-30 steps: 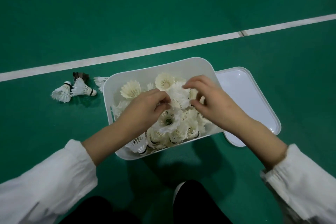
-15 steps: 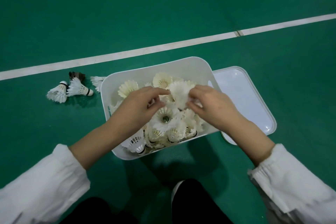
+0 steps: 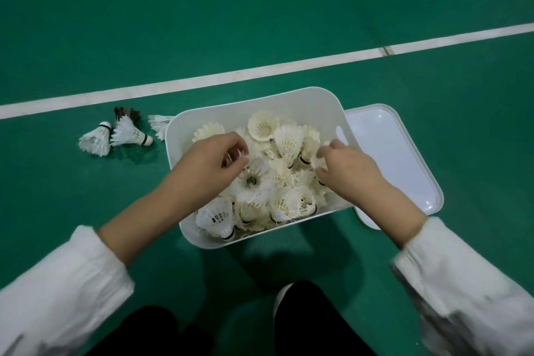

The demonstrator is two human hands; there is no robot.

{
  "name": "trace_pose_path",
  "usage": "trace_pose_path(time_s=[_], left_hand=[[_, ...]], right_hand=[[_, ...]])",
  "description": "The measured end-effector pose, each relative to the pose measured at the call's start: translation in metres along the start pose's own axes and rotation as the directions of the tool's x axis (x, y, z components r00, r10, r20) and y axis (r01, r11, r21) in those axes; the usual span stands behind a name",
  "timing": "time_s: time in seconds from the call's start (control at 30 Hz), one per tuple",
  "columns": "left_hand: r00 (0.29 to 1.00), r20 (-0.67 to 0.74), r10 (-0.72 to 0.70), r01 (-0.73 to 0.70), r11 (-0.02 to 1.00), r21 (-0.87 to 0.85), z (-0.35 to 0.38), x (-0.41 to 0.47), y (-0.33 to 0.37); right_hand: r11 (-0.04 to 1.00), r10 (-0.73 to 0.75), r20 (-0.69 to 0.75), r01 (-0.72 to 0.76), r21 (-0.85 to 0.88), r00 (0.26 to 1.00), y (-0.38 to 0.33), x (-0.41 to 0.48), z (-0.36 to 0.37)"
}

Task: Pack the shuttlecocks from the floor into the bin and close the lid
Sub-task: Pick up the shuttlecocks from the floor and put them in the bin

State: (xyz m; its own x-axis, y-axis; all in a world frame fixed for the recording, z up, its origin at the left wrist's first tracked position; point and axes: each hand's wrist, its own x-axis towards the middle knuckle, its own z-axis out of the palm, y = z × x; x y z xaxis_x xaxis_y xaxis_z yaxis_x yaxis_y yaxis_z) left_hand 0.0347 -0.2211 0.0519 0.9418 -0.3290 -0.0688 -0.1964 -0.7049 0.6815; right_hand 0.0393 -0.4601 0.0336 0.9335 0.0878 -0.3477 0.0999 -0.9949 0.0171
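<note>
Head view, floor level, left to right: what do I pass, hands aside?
Leftmost white feather shuttlecock → second white feather shuttlecock, cork pointing right → third white shuttlecock, partly hidden behind the bin → white plastic bin holding many shuttlecocks → white plastic lid lying flat beside it.
</note>
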Motion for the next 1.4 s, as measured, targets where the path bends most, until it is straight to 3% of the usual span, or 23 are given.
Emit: trace_pose_path(time_s=[0.07,0.13,0.2,0.27,0.33,0.4,0.57,0.67,0.77,0.9,0.97,1.1,1.2,1.3,1.4], left_hand=[[1.000,-0.011,-0.003,0.003,1.000,0.003,-0.001,0.001,0.001],[1.000,-0.018,-0.014,0.014,1.000,-0.009,0.000,0.004,0.003],[1.000,-0.024,-0.020,0.019,0.999,-0.027,-0.001,0.007,0.005],[0.999,-0.046,-0.007,0.007,1.000,-0.009,-0.003,0.007,0.005],[0.999,-0.043,-0.008,0.009,1.000,0.025,-0.006,0.006,0.003],[1.000,0.001,-0.028,0.028,0.998,0.063,-0.012,0.003,0.000],[0.994,0.085,-0.071,0.054,0.979,0.197,-0.039,-0.005,-0.018],[0.992,0.062,-0.109,0.088,0.956,0.279,-0.062,-0.014,-0.041],[0.984,-0.030,-0.176,0.177,0.942,0.286,-0.081,-0.024,-0.070],[0.951,-0.099,-0.292,0.308,0.921,0.240,-0.088,-0.040,-0.107],[0.943,-0.093,-0.319,0.332,0.914,0.235,-0.086,-0.045,-0.124],[0.923,-0.053,-0.381,0.383,0.896,0.224,-0.077,-0.048,-0.155],[0.910,-0.060,-0.410,0.413,0.887,0.207,-0.073,-0.045,-0.179],[0.894,-0.075,-0.441,0.446,0.866,0.227,-0.071,-0.038,-0.205],[0.879,-0.097,-0.466,0.474,0.838,0.270,-0.075,-0.028,-0.231]], right_hand=[[0.951,-0.141,-0.242,0.199,0.235,0.960,-0.021,-0.023,-0.027],[0.799,-0.319,-0.306,0.428,0.423,0.897,-0.046,-0.042,-0.047],[0.761,-0.466,-0.270,0.537,0.364,0.843,-0.064,-0.044,-0.041],[0.784,-0.543,-0.285,0.598,0.167,0.790,-0.072,-0.037,-0.025],[0.794,-0.554,-0.329,0.604,0.067,0.765,-0.070,-0.029,-0.013],[0.824,-0.510,-0.338,0.562,0.073,0.791,-0.060,-0.024,-0.011],[0.938,-0.219,-0.381,0.301,0.173,0.898,-0.012,-0.019,-0.015],[0.976,-0.130,-0.357,0.182,0.117,0.925,0.005,-0.011,-0.009],[0.984,-0.155,-0.263,0.173,0.046,0.952,-0.002,0.004,0.003],[0.989,-0.150,0.028,0.149,0.015,0.988,-0.023,0.025,0.020],[0.991,-0.134,0.004,0.134,0.007,0.991,-0.029,0.030,0.016],[0.978,-0.206,-0.144,0.207,-0.011,0.968,-0.063,0.034,-0.023],[0.913,-0.402,-0.189,0.408,-0.012,0.896,-0.116,0.043,-0.048],[0.814,-0.573,-0.187,0.581,-0.014,0.798,-0.183,0.061,-0.053],[0.764,-0.644,-0.138,0.643,-0.054,0.753,-0.249,0.086,-0.043]])
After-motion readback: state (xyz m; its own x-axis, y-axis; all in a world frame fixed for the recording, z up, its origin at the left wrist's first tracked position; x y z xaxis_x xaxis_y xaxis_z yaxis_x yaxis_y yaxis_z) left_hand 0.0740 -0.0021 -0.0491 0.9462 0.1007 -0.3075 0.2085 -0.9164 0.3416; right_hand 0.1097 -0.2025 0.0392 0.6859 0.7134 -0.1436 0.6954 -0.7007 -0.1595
